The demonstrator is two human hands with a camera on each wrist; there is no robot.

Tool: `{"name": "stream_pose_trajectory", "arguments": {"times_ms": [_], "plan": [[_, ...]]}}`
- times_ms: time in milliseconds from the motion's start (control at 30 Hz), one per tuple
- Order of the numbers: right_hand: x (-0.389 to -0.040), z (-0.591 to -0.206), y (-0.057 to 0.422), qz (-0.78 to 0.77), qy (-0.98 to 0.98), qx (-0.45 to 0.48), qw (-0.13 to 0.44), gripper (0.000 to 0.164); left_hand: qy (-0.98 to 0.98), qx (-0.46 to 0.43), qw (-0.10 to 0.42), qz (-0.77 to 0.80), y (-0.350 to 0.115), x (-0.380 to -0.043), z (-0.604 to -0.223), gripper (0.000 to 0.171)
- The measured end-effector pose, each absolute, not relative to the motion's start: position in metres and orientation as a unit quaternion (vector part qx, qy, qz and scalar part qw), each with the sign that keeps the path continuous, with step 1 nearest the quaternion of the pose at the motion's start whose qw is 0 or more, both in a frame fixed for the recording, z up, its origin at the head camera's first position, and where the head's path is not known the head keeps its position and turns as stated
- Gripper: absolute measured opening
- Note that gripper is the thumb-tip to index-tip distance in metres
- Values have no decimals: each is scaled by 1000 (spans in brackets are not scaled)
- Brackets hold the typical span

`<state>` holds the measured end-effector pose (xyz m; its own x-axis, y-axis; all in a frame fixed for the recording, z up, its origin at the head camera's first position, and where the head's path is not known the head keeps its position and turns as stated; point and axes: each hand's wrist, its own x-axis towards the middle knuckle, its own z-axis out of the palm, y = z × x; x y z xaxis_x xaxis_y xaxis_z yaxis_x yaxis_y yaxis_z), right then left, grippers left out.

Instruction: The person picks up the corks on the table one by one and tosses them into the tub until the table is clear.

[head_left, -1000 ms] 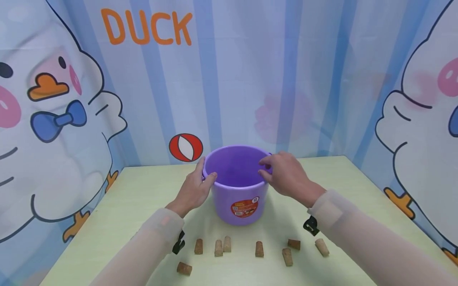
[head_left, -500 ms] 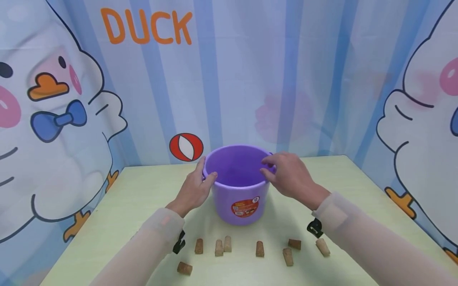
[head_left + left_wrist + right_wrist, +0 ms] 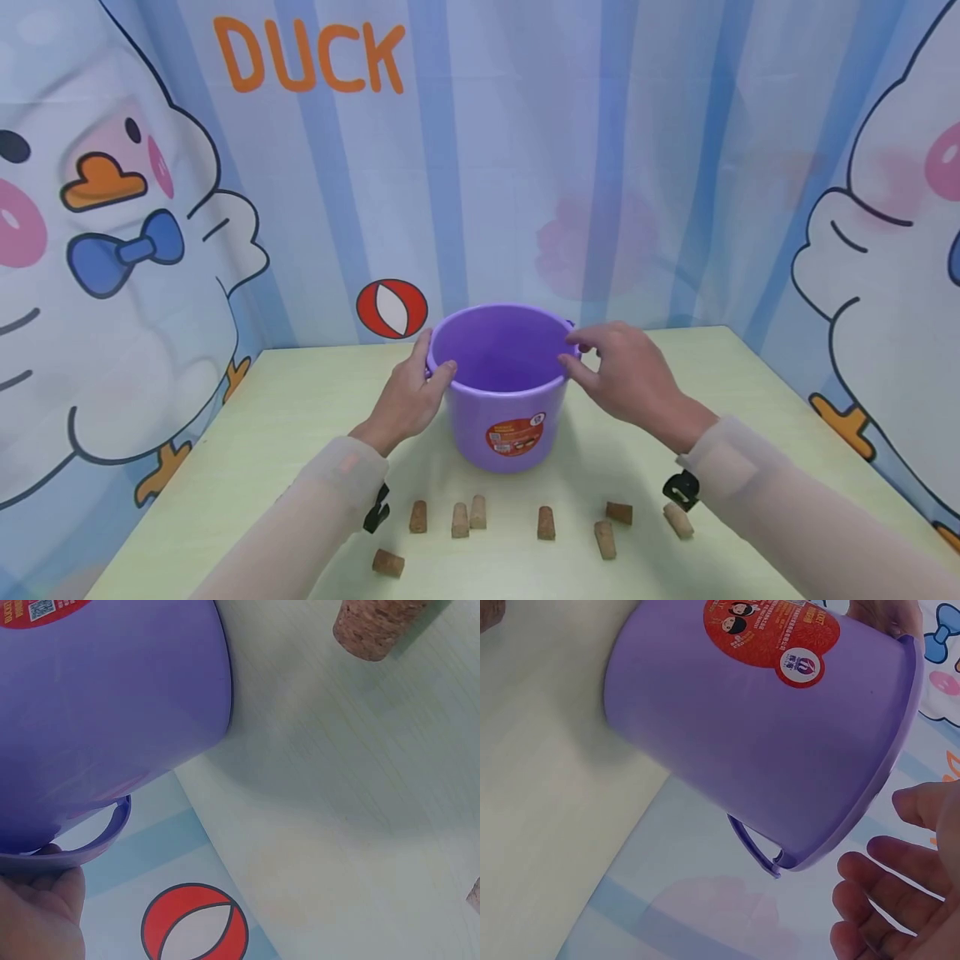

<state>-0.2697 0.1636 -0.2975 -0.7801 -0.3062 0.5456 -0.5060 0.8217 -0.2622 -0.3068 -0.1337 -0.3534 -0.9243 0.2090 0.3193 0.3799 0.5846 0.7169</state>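
Note:
A purple plastic bucket (image 3: 468, 425) with a red label stands upright on the table in the head view. My left hand (image 3: 405, 396) grips its left rim, thumb over the inside edge; fingers lie by the purple handle (image 3: 112, 829) in the left wrist view. At the right rim is my right hand (image 3: 637, 375), its fingers loosely bent. In the right wrist view a small gap parts those fingers (image 3: 896, 885) from the rim, and nothing is held there. No contents show in the visible part of the bucket's inside.
Several corks lie scattered in front of the bucket, among them a dark cork (image 3: 546, 523), a pale cork (image 3: 477, 512) and one by the right wrist strap (image 3: 678, 521). A striped duck-print curtain (image 3: 517, 167) stands behind the pale table (image 3: 315, 400).
My right hand has drawn away from the bucket's right rim, moving slightly right. The left hand keeps its grip, and the bucket and corks stay in place.

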Motion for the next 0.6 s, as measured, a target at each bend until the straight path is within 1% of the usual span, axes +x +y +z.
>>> {"name": "stream_pose_trajectory", "arguments": {"times_ms": [367,600], "plan": [[-260,-297,176,212,-926,197,244,39,-885,-166,102,-423,-133,-307,-354,77],[-253,-299,183,214,-929,186,240,38,-887,-162,105,-419,-133,-308,-354,77]]}}
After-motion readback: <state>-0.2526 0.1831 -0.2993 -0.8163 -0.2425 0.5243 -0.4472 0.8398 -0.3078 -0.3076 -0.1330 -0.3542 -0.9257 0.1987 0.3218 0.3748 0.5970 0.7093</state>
